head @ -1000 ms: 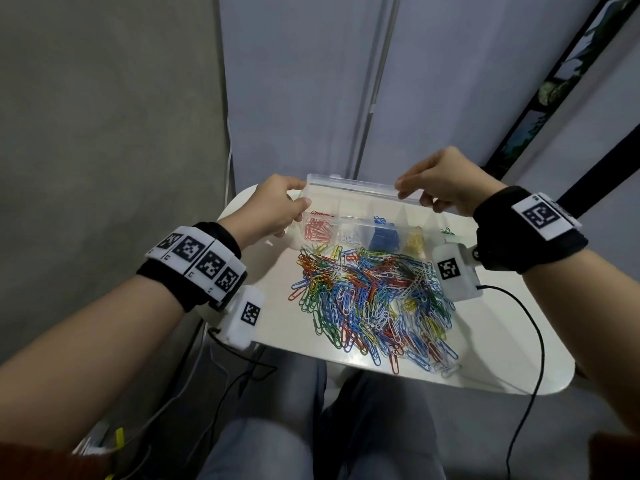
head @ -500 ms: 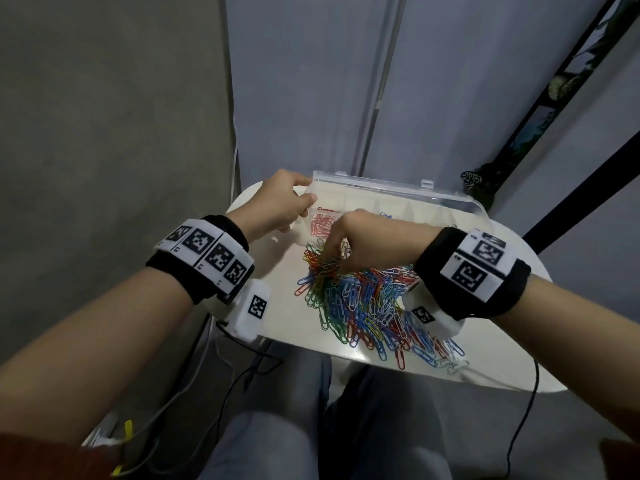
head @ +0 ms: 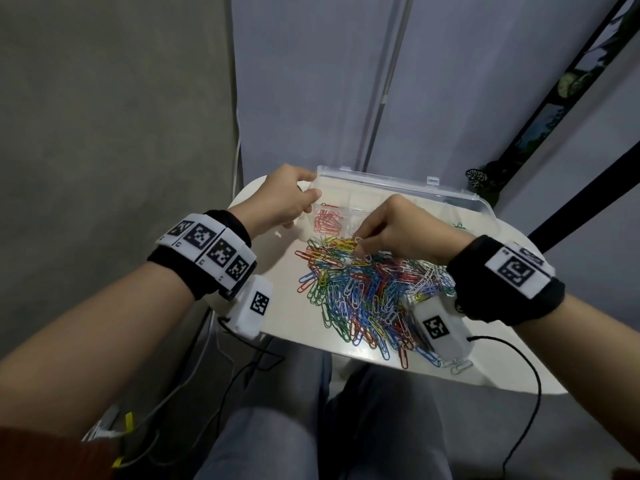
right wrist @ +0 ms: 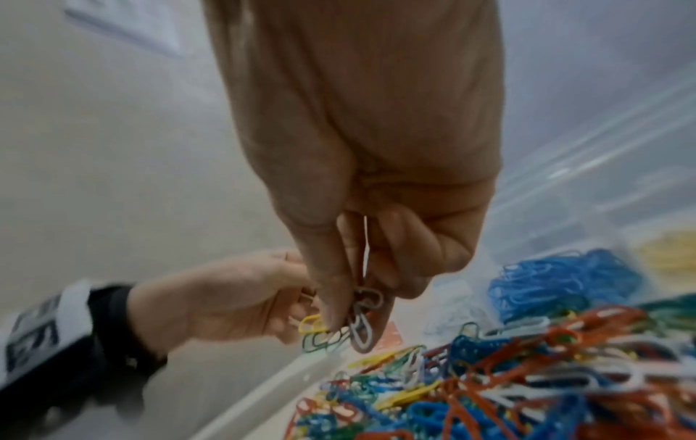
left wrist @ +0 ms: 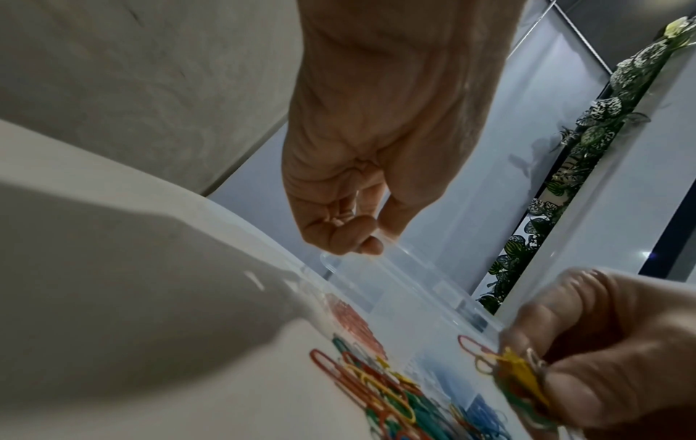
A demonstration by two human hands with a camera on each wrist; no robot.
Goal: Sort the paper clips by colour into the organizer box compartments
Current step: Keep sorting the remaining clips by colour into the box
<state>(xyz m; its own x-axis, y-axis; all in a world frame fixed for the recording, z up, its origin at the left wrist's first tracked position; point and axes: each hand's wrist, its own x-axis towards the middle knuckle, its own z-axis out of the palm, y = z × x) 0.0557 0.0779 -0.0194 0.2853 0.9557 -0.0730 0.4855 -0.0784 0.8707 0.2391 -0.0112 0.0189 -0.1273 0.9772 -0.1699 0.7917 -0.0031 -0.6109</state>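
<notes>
A heap of mixed-colour paper clips (head: 374,296) lies on the white table in front of the clear organizer box (head: 433,188), whose lid is up. Red clips (head: 327,221) fill its near left compartment, and blue clips (right wrist: 557,279) and yellow clips (right wrist: 666,256) sit in others. My left hand (head: 310,188) grips the box's left corner (left wrist: 376,268). At the heap's far edge, my right hand (head: 358,245) pinches a small bunch of clips (right wrist: 350,330), white, yellow and green, between thumb and fingers. The same bunch (left wrist: 516,375) shows in the left wrist view.
The small round white table (head: 277,306) ends just past the heap on the near side, above my knees. A black cable (head: 530,393) hangs off its right edge. A grey wall stands to the left, and pale panels with a leafy strip (left wrist: 587,140) behind.
My right hand left the lid's far edge, came down onto the heap's far end and now pinches a small bunch of clips. The left hand kept its hold on the box.
</notes>
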